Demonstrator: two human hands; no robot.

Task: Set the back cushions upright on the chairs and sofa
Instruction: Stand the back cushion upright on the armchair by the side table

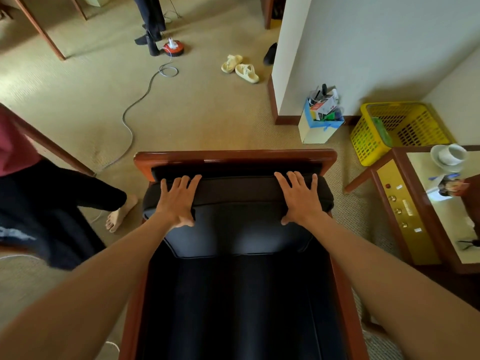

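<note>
Your fingers lie spread and flat over the top edge of the back cushion (237, 201), thumbs hooked on its front face, so each hand clasps the cushion loosely instead of pinching it. The left hand (179, 201) sits near the left corner, the right hand (301, 198) near the right. The cushion leans against the wooden back rail (233, 157) of the chair (345, 294), its lower edge on the dark seat.

To finish this step well, I judge you should press both corners back evenly until the top edge sits flush under the rail, then tuck the bottom edge into the seat crease so it does not slump.

Counted: one chair in hand, one back cushion, two hands on it. Nearby stand one yellow basket (363, 141), one side table (405, 203) with one cup (453, 153), and two sandals (240, 67).
</note>
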